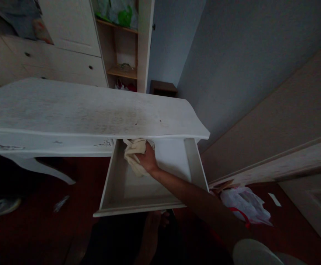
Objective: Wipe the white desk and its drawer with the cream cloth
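Position of the cloth [134,156] in the drawer [140,191]

The cloth, cream and softly crumpled, sits at the drawer's left rear. The right hand [147,158] grips its bunched folds between thumb and fingers. The drawer is a shallow rectangular box with a smooth, pale base. The left hand [158,219] is below the front panel; its finger state cannot be determined. The white table [74,106] has curved edges and a mottled, stained top.

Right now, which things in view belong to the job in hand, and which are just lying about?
In use:
- cream cloth, in the right hand
- open drawer
- white table

Lying about, on the floor:
- plastic bag
- white strip
- crumpled scrap
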The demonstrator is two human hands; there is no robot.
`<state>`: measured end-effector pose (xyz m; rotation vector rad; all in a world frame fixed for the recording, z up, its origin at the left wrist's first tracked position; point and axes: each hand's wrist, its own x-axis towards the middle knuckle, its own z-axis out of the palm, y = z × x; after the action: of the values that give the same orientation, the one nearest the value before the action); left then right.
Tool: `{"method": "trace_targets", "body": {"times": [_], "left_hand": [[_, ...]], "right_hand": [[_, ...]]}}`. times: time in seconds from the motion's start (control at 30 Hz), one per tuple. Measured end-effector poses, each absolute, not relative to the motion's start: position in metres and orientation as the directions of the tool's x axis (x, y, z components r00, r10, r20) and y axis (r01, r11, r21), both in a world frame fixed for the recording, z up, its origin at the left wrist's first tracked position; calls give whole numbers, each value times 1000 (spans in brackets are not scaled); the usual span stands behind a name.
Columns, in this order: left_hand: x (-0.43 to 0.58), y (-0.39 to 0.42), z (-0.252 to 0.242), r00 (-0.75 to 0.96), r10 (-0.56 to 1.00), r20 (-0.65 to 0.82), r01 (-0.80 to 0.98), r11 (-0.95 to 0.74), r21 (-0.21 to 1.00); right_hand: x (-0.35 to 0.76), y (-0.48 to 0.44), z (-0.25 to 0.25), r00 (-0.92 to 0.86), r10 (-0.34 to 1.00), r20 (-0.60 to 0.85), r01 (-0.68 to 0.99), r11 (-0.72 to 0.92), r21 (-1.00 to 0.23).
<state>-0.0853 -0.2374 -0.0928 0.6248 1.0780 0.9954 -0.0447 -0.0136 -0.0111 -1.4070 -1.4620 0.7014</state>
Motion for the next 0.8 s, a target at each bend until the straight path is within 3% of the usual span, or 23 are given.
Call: {"method": "trace_targets", "body": {"times": [0.27,0.37,0.47,0.63,0.8], "left_hand": [[-88,-238,-85,175,906,-386,-360,424,831],[-87,-238,-84,184,908,-377,-380,419,825],[-85,-238,-84,176,910,-374,-401,414,817],[-85,-238,-84,173,914,-366,-405,405,820],[-85,-238,-86,168,923,-346,-412,384,826]], "right_hand": [[-105,-15,-3,105,967,231,208,206,-956],[-96,-30,-6,-4,985,172,180,170,-969],[-80,-55,-8,-221,962,160,245,213,-946],[-57,-94,15,-692,716,92,411,495,-765],[-51,-94,40,-843,535,-47,408,580,-705]]}}
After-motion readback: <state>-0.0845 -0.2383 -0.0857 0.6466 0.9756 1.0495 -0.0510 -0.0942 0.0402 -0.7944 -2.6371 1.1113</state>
